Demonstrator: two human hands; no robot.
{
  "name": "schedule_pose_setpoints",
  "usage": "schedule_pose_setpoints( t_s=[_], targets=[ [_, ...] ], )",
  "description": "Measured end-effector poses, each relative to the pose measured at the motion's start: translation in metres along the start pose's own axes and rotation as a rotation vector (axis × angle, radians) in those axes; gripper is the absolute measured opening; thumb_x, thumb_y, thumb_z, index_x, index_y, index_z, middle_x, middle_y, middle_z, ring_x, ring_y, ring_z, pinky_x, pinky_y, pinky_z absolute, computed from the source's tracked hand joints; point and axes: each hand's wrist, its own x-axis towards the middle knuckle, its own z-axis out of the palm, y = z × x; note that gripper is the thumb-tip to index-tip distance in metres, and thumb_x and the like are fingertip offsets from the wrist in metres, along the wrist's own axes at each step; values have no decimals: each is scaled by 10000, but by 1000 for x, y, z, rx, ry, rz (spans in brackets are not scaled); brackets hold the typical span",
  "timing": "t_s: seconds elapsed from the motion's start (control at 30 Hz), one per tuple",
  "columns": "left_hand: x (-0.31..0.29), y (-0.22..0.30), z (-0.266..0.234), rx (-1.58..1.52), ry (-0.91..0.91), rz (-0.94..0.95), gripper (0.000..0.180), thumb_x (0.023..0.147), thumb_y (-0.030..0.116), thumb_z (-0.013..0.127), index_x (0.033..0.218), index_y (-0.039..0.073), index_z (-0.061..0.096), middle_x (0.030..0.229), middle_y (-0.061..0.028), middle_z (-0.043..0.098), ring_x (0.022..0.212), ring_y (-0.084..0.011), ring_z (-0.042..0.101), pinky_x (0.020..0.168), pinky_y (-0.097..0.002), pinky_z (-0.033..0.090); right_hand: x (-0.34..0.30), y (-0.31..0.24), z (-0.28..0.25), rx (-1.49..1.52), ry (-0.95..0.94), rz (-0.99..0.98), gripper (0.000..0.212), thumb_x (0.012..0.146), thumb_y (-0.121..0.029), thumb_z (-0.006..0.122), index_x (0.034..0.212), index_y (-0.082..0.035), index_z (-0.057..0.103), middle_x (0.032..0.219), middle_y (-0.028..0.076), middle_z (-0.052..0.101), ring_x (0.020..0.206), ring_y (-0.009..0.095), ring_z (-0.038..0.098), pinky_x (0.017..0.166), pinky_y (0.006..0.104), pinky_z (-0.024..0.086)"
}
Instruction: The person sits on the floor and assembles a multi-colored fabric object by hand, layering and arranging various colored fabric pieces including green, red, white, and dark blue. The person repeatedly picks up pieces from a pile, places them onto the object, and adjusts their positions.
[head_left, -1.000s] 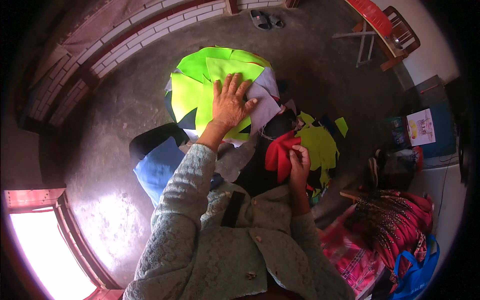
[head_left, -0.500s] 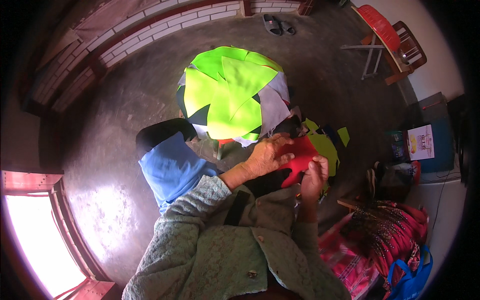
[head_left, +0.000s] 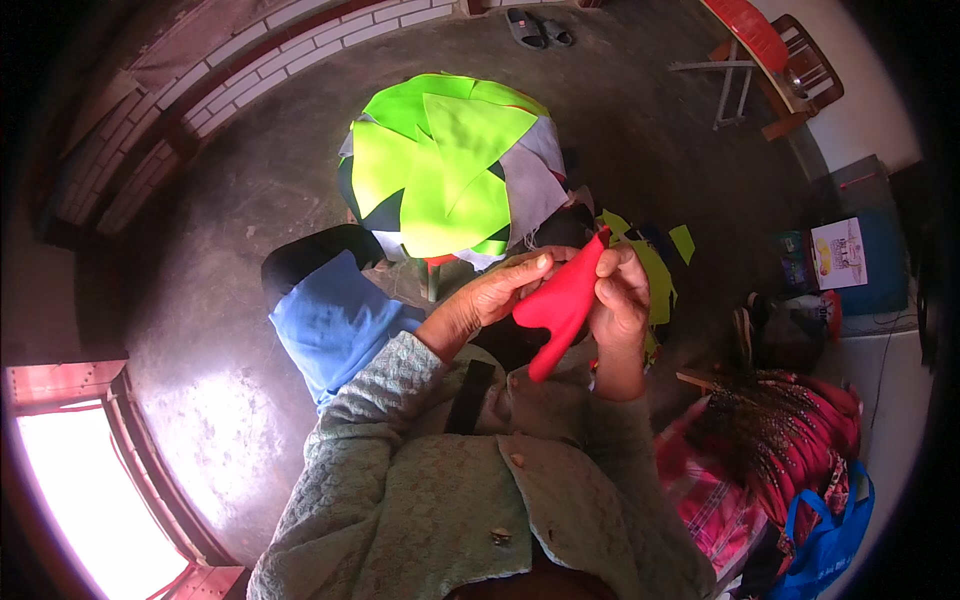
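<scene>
Red cloth (head_left: 566,303) is slanting between the two hands, just off centre toward three o'clock, its length running from one o'clock down to seven. The right hand (head_left: 622,300) is pinching it near its upper end; the left hand (head_left: 500,288) is touching its nine o'clock side, but how firmly those fingers are gripping I cannot tell. Since a second ago, the left hand is no longer resting on the neon yellow-green pieces (head_left: 455,210), which are now lying uncovered toward twelve o'clock. The cloth is appearing narrower and steeper than half a second ago. Blue cloth (head_left: 335,320) is lying toward nine o'clock, yellow-green scraps (head_left: 657,278) toward three.
</scene>
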Motion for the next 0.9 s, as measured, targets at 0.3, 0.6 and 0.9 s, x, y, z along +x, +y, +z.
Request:
schedule_pose_setpoints(
  t_s=[0.3,0.6,0.9],
  targets=[
    [-12,0,-14,-325,121,25,577,829,297,671,1284,18,450,1241,-132,545,1142,-251,532,996,-421,407,9,11,4,228,87,-46,235,757,-118,571,947,-60,445,958,118,575,904,209,554,807,316,448],
    [-27,25,-38,79,437,225,384,806,156,701,1144,36,565,1071,-77,631,1010,-224,598,918,-385,464,0,42,-33,-86,178,68,520,714,-83,677,1173,-17,439,1057,73,556,952,172,538,864,315,432],
    [-35,38,-43,135,495,271,203,889,179,615,1042,46,608,918,-36,658,785,-141,634,694,-287,528,3,78,-61,-766,10,302,372,719,-61,748,1038,2,567,954,59,627,882,111,579,794,258,470]
  ],
)
